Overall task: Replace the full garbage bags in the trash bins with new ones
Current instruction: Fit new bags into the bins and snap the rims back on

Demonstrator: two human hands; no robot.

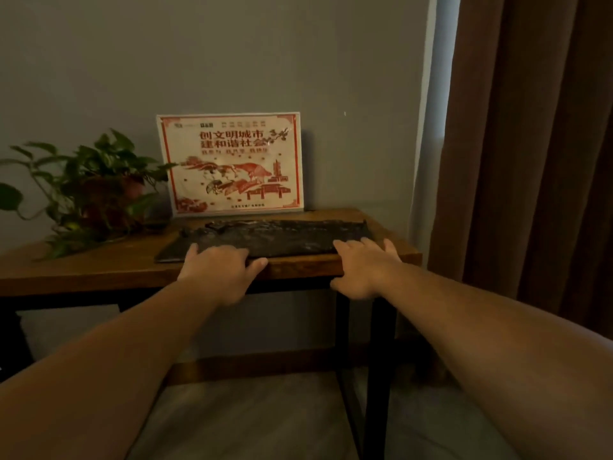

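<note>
The left hand (pixel 219 265) and right hand (pixel 363 265) are resting flat, well apart, on the black garbage bag (pixel 282 240) lying on the tabletop (pixel 99 270). I think they are fetching a new bag. Next they need to pinch its edge and lift.

The left hand (pixel 217 268) and right hand (pixel 363 268) reach forward side by side, palm-down, fingers spread flat.

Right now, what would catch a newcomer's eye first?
The red-and-white poster standing against the wall at the back of the table. In front of it lies a flat black bag, with the left hand and right hand resting on its near edge. A plant stands left.
</note>
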